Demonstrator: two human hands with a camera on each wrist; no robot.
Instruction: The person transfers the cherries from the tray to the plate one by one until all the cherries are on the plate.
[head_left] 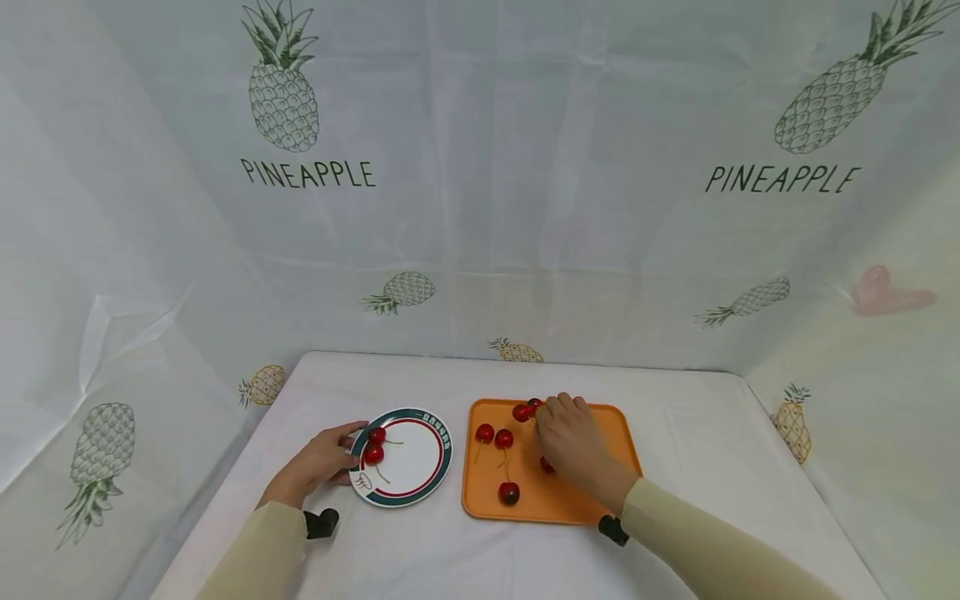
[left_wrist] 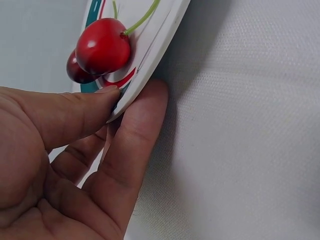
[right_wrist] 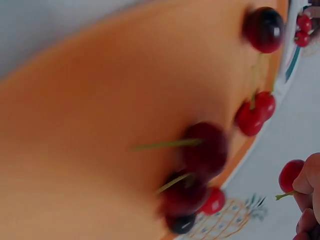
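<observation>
With thumb above and fingers beneath, my left hand (head_left: 321,457) pinches the left rim of a white plate (head_left: 412,467) with a green and red border. Two red cherries (left_wrist: 102,47) with green stems lie on that plate, close to the thumb. My right hand (head_left: 573,437) is over the orange tray (head_left: 480,496). Between its fingertips, at the edge of the right wrist view, it pinches a red cherry (right_wrist: 289,175). Several other cherries lie on the tray, among them a dark one (head_left: 508,493) near the front. Part of the tray is hidden beneath the hand and forearm.
Plate and tray sit side by side on a table under a white cloth (head_left: 397,558). Behind the table hangs a pale curtain (head_left: 510,208) printed with pineapples. Black straps (head_left: 322,523) show at both wrists.
</observation>
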